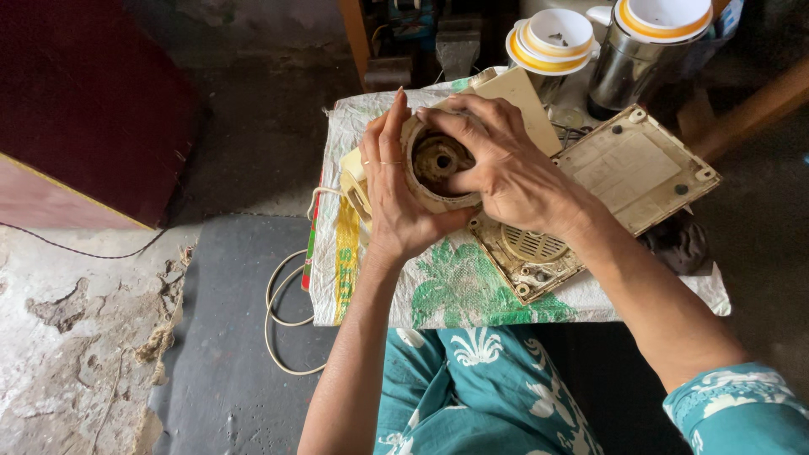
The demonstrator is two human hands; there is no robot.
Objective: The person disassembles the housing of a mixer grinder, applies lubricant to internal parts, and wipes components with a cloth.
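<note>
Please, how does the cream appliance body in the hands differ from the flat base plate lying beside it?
The appliance body is held between the left hand and the right hand; the base plate lies free on the printed sack. The appliance body shows a round, dark, dirty opening; the base plate is flat and squarish, with a round vent grille. The appliance body is partly covered by fingers; the base plate is mostly exposed. Both are cream plastic and look soiled.

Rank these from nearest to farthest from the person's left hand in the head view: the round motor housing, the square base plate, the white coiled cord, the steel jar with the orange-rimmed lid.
1. Round motor housing: gripped by the left hand.
2. White coiled cord: below-left, off the cloth's edge.
3. Square base plate: right, beyond the right hand.
4. Steel jar: top right, farthest.
</note>
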